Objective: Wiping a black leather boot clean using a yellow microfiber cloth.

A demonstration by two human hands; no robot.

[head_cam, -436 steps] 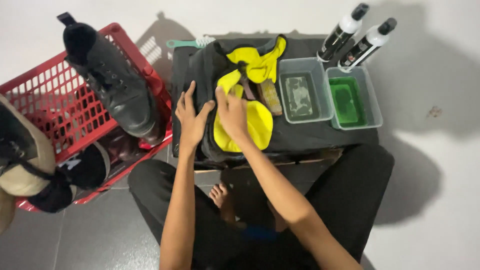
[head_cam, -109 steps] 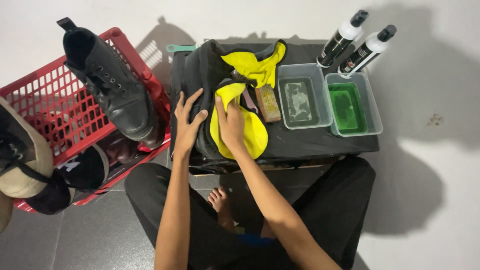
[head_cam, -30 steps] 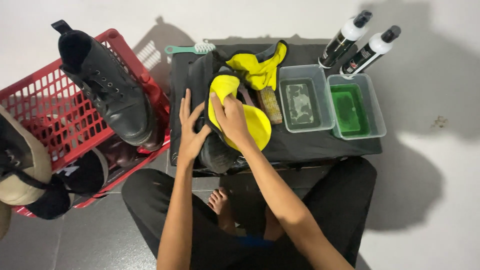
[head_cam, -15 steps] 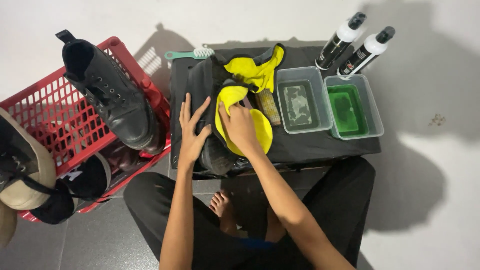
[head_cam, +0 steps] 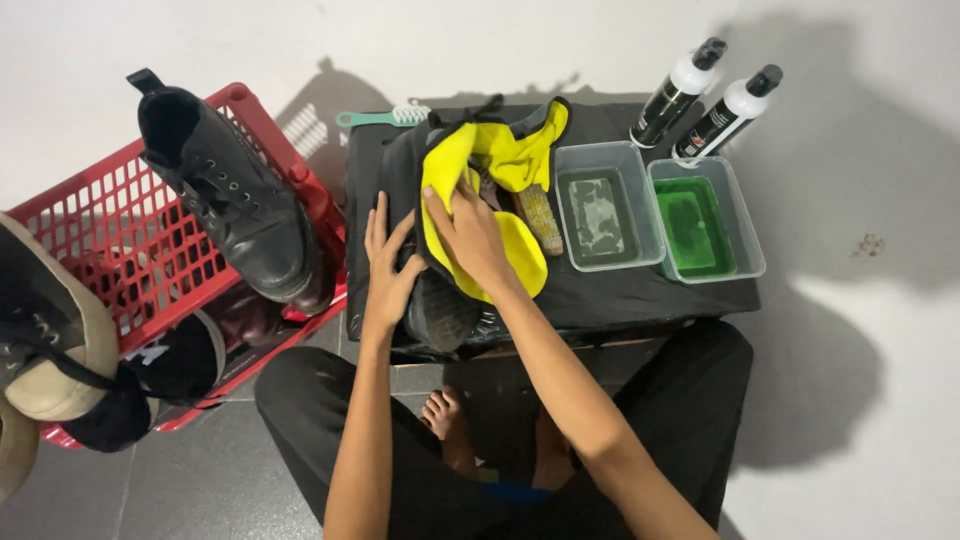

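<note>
A black shoe (head_cam: 440, 310) lies on its side on a low black-covered table (head_cam: 640, 295), its sole toward me. My left hand (head_cam: 388, 262) lies flat on the shoe's left side, fingers spread. My right hand (head_cam: 470, 235) presses a yellow cloth (head_cam: 520, 262) onto the shoe's upper, fingers bent over the fabric. The cloth runs up to the table's far edge, where it bunches with dark trim.
A red crate (head_cam: 130, 250) at the left holds a black boot (head_cam: 235, 205) and other shoes. A brush (head_cam: 537, 215), a clear tub of murky water (head_cam: 605, 205), a tub of green liquid (head_cam: 705, 218), two spray bottles (head_cam: 715, 95) and a green toothbrush (head_cam: 385, 117) lie on the table.
My right hand has slid the yellow cloth back and forth over the shoe, now farther up toward the far edge. My left hand has stayed on the shoe.
</note>
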